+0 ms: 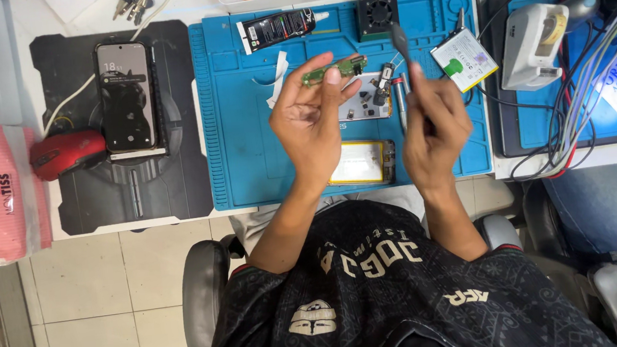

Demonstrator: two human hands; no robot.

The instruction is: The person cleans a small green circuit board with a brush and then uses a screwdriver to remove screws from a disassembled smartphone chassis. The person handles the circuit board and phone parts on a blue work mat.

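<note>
In the middle of the frame, above the blue silicone mat [244, 127], the left hand [311, 120] pinches a small green circuit strip [334, 71] lying left-to-right, while the right hand [433, 120], just right of it, grips an upright thin dark tool [400, 40].

On the counter lie two mats: one blue repair mat [244, 127] and one black mat [76, 188] at its left edge. There are one smartphone [125, 97], one red mouse [67, 153], one black tube [279, 27] and one bunch of keys [132, 0]. One small green circuit board [334, 71] and one dark-handled tool [400, 40] are held up.
</note>
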